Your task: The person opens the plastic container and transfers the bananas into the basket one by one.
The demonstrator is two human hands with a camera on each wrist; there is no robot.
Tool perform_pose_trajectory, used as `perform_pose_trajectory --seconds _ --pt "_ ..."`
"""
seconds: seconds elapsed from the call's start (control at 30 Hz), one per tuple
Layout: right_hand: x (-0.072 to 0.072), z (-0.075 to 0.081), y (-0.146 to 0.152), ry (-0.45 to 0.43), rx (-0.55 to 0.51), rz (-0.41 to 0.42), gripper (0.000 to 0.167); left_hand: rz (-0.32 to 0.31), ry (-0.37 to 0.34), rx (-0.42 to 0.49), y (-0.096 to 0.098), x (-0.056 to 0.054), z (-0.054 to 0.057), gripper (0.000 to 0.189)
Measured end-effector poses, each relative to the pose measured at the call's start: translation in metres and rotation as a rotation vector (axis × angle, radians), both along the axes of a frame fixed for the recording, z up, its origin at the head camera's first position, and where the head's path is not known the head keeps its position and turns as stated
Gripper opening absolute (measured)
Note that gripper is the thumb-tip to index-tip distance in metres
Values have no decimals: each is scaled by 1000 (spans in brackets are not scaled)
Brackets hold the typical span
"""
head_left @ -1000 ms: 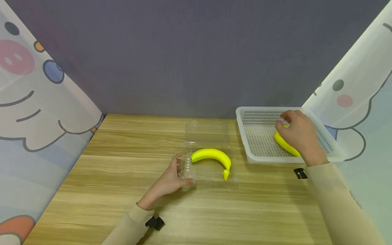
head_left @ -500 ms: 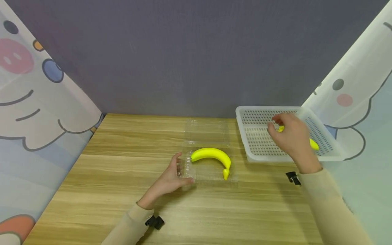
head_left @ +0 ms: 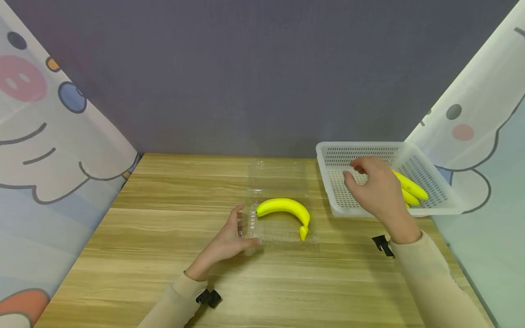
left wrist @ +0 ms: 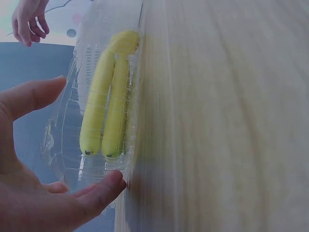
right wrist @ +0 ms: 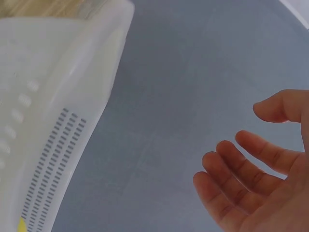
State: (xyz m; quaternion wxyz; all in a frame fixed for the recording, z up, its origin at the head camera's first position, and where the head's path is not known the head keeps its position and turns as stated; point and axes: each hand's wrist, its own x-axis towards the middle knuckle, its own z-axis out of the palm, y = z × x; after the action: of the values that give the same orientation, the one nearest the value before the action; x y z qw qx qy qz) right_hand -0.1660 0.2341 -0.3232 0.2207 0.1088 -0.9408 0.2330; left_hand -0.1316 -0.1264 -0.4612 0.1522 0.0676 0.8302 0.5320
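Note:
A clear plastic clamshell box [head_left: 279, 231] lies unfolded on the table, a yellow banana [head_left: 287, 206] curving inside it. From the side, the left wrist view has two banana shapes [left wrist: 96, 111] through the plastic; whether one is a reflection I cannot tell. My left hand [head_left: 224, 241] is spread around the box's left end, thumb by the near edge, and its lower fingers [left wrist: 108, 188] seem to touch the plastic. Over the white basket [head_left: 361, 145] my right hand [head_left: 379, 191] hovers with nothing in it, fingers loosely bent. Yellow bananas [head_left: 412, 187] lie in the basket, partly hidden by that hand.
The box's clear lid [head_left: 276, 177] lies folded back toward the grey back wall [head_left: 246, 82]. Printed side panels [head_left: 471, 118] bound the wooden table [head_left: 164, 218]. The basket stands at the back right, its rim raised.
My right hand has moved left over the basket, away from the bananas, uncovering two of them at the basket's right side. The left hand and the box with its banana have stayed put.

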Motion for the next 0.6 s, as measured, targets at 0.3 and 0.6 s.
perform_pose_trajectory --seconds 0.3,0.6 --pt "10 -1 -13 29 6 35 27 2 -5 1 0 0 0 117" --pt "15 -9 -24 151 -5 94 21 8 -8 1 1 0 1 116"
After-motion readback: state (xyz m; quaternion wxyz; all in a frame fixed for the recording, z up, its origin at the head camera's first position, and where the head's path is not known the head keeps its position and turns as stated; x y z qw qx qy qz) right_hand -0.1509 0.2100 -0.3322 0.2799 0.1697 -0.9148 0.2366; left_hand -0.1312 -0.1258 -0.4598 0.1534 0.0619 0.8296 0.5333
